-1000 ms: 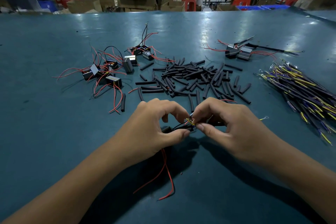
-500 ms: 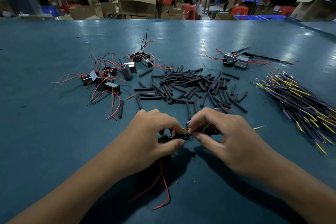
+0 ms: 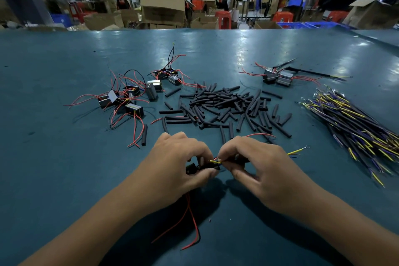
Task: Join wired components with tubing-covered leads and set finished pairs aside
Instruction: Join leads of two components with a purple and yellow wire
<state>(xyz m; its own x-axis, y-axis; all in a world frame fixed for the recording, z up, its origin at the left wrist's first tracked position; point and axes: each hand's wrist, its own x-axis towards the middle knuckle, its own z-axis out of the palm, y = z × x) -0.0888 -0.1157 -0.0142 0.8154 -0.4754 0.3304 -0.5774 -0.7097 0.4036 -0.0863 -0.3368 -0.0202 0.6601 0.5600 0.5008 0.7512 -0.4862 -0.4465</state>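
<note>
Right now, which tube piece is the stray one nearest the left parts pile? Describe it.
Start at the big heap of black tubes mid-table, then go left to the parts with red wires. The stray tube lies alone just right of their trailing red wires, almost upright in view, apart from the heap.

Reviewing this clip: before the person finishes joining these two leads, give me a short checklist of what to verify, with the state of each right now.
1. Left hand holds the small black component: ok.
2. Right hand pinches the yellow wire at the joint: ok.
3. Wire ends actually twisted together: cannot tell, fingertips hide the joint.
4. Black sleeve already on the lead in the right hand: cannot tell, only a dark piece shows under the fingers.
5. Spare black sleeves lie just beyond the hands: ok.
6. Bare table beside the hands for the finished pair: ok.
</note>
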